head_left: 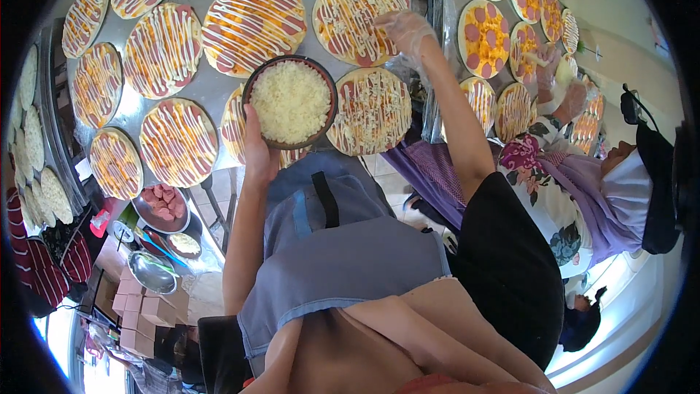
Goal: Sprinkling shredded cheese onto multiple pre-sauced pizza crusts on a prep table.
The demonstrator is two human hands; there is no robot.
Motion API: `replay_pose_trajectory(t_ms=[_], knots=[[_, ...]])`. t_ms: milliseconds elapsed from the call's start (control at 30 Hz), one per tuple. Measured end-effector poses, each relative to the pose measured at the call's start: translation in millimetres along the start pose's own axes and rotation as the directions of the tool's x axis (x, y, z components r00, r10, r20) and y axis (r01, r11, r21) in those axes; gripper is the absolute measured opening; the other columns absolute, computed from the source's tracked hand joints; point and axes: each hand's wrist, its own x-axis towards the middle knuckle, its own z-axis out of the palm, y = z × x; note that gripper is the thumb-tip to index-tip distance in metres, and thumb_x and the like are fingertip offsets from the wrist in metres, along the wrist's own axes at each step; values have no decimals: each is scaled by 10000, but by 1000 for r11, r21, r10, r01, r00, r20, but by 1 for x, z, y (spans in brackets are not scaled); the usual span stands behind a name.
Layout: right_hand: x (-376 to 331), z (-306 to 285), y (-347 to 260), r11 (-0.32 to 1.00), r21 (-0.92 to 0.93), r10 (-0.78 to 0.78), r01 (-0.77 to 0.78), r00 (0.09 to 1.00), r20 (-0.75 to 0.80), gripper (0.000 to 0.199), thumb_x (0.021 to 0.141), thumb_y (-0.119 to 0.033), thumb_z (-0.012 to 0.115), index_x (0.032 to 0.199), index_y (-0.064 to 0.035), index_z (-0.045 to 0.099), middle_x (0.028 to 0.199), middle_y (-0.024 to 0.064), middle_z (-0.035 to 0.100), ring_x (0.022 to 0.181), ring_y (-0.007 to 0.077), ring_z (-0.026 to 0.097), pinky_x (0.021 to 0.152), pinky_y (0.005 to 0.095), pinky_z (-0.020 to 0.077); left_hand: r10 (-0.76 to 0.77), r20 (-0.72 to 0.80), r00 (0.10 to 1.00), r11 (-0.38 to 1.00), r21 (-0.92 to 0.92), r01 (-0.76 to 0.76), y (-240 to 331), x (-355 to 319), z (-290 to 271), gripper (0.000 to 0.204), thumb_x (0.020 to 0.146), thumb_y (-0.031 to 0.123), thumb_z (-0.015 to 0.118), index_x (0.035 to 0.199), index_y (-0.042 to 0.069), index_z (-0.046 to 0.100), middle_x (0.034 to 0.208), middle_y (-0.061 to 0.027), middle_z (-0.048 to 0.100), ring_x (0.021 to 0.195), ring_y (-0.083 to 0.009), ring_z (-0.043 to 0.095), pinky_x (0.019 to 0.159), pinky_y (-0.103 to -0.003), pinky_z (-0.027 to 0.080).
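Topping in progress at a steel desk [211,87] crowded with sauced pizzas: the left hand [257,147] clamps a bowl of grated cheese [290,102], while the gloved right hand [405,31], loosely cupped, hovers over an upper pizza [350,18], likely sprinkling; next, another pinch.

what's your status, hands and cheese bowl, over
Left hand holds bowl of grated cheese by its rim. Gloved right hand over a sauced pizza. Co-worker's hand at next table.

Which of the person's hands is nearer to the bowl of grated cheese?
Left. The left hand grips the rim of the bowl of grated cheese. The gloved right hand is apart from it, over a pizza to the right.
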Motion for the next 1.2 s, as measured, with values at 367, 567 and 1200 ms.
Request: replay_pose_trajectory(t_ms=[367, 567, 1200], knots=[[40, -30, 33, 980, -33, 196, -195, 980, 42, 262, 901, -188, 439, 1060, -120, 637, 1001, 137, 644, 895, 296, 620, 829, 333, 488, 5, -83, 997, 999, 40, -1, 1, -25, -14, 613, 962, 500, 297, 1372, 44, 299, 1352, -126, 426, 1220, -248, 454, 1012, -389, 378], [9, -32, 19, 984, -151, 114, -94, 984, 136, 245, 863, -161, 499, 1054, -111, 643, 1016, 172, 627, 938, 316, 599, 843, 352, 480, -2, -99, 995, 998, 66, 8, 7, -30, -14, 618, 954, 512, 315, 1369, 54, 316, 1345, -114, 439, 1210, -232, 466, 1007, -384, 388], [-47, 3, -3, 911, 283, 320, -301, 947, -22, 261, 857, -159, 497, 1052, -82, 651, 951, 186, 646, 861, 341, 613, 783, 371, 486, -4, -31, 1000, 1000, 26, 4, 4, -37, -10, 559, 982, 435, 308, 1358, 21, 319, 1352, -129, 422, 1239, -228, 424, 1042, -371, 331]])
